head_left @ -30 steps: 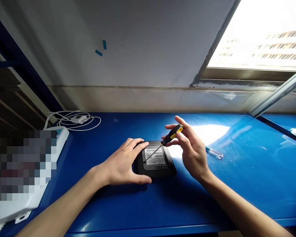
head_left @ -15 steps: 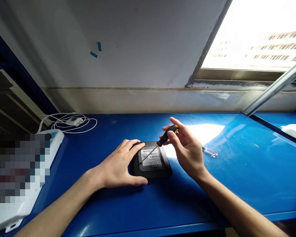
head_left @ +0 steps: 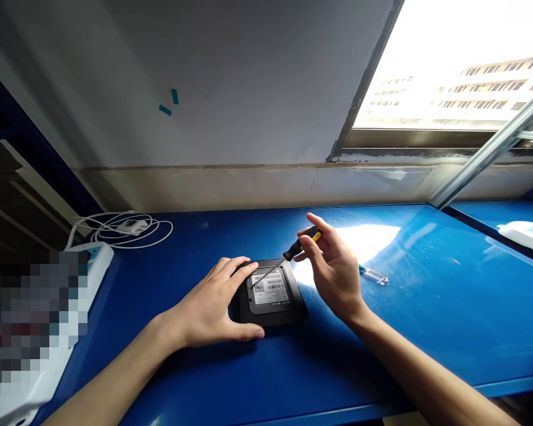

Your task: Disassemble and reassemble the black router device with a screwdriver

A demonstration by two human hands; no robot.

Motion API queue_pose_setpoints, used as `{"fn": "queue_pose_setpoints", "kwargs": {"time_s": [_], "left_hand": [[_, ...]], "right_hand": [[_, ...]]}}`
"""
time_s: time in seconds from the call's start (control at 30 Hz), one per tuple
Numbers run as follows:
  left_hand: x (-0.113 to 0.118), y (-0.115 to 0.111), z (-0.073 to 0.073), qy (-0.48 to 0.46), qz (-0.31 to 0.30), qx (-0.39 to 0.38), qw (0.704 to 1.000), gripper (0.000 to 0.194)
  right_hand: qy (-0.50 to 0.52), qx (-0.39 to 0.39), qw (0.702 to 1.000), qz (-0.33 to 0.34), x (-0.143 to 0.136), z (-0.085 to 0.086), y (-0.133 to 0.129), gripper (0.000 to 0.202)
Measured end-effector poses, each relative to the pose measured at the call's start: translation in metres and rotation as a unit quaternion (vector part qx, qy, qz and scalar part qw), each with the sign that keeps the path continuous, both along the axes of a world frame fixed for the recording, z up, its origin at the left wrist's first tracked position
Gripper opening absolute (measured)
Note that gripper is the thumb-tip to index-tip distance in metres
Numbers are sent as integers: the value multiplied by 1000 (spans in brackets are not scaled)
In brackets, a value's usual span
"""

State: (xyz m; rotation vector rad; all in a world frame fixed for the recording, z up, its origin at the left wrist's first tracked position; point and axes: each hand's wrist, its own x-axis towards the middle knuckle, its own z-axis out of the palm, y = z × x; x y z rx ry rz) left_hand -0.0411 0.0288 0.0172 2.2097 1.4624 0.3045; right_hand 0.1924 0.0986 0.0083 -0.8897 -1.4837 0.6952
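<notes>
Over the blue tabletop I have the left hand spread wide, the right hand curled; one grips the left side of the labelled black device, mid-scene, the other a screwdriver.

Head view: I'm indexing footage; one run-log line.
left hand: fingertips on black device; right hand: holding screwdriver; shaft: slanting over device; tip contact: unclear

Black box, left side partly hidden by the left hand, print on its label too small to read. Screwdriver, handle partly covered by the right hand, tip too small to tell whether touching. White casing, top obscured by blurred blocks, cut off at left; window, cut off at top and right.
</notes>
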Motion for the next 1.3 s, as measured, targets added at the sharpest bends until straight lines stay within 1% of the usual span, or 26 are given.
{"fn": "queue_pose_setpoints", "kwargs": {"time_s": [0.2, 0.37, 0.47, 0.6, 0.73, 0.83, 1.07, 1.17, 1.3], "left_hand": [[1, 0, 2, -5, -2, 2, 1000, 107], [1, 0, 2, -5, 3, -6, 1000, 107], [1, 0, 2, -4, 3, -6, 1000, 106], [-1, 0, 0, -6, 4, 0, 1000, 107], [-2, -1, -2, -12, -3, 11, 1000, 105], [-3, -3, -2, -22, -10, 15, 1000, 102], [-4, -3, -1, -30, -14, 20, 999, 102], [-3, -4, 1, -20, -18, 10, 1000, 103], [-1, -6, 3, -12, -23, -1, 1000, 106]], "right_hand": [[19, -23, 1000, 11, -2, 2, -2, 45], [18, -30, 999, -22, 0, 2, 1, 47], [51, -37, 998, -31, 2, 3, 5, 49], [88, -24, 994, -68, 7, 7, 12, 49], [81, -3, 989, -121, 15, 12, 17, 46], [78, 16, 987, -139, 19, 13, 19, 46], [81, 33, 988, -126, 19, 12, 20, 47], [74, 40, 989, -121, 18, 10, 20, 45], [58, 30, 993, -98, 16, 8, 17, 42]]}}
